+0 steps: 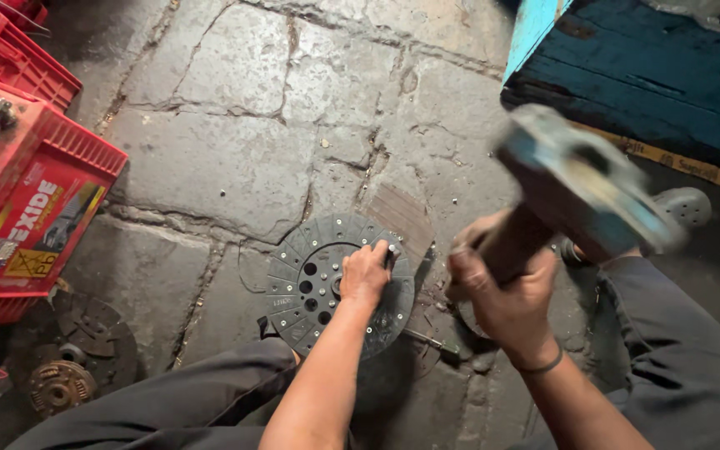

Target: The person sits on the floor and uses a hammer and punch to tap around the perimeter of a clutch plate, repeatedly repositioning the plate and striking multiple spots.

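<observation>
A dark round clutch disc [310, 287] with radial grooves and rivet holes lies flat on the stone floor. My left hand [366, 272] rests on its right half, fingers pinched on a small metal punch [391, 248] near the rim. My right hand [506, 304] grips the wooden handle of a heavy hammer [581, 187], whose blurred head is raised above and to the right of the disc. A dark band circles my right wrist.
A red car battery [18, 217] and red crates [10, 50] stand at the left. Old rusty clutch parts [72, 358] lie at the lower left. A blue wooden block [643, 75] sits at the top right. My trouser legs frame the bottom.
</observation>
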